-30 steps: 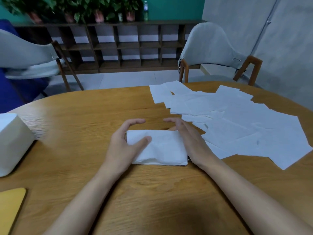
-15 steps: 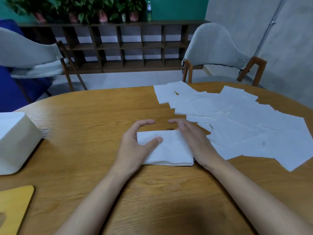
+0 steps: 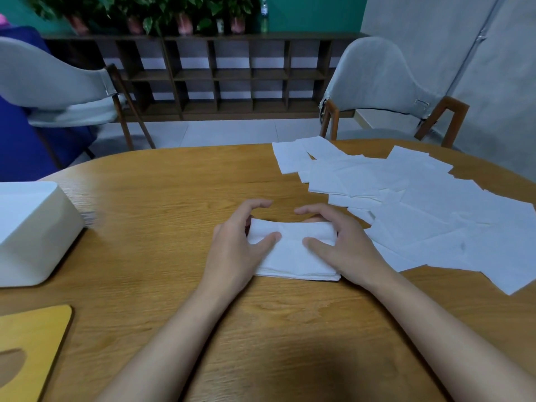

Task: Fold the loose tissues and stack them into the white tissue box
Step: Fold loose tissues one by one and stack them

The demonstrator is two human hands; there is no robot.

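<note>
A small stack of folded white tissues lies on the wooden table in front of me. My left hand grips its left end, thumb on top and fingers curled over the far edge. My right hand grips the right end the same way. The far edge of the stack is lifted a little between the hands. Several loose flat tissues are spread over the right part of the table. The white tissue box stands open-topped at the left edge.
A yellow wooden lid with an oval slot lies at the near left. Two grey chairs stand beyond the table, and a dark shelf unit with plants lines the far wall.
My right thumb has come onto the top of the stack, and both hands now close round its ends. The far edge has risen slightly. The view has shifted a little.
</note>
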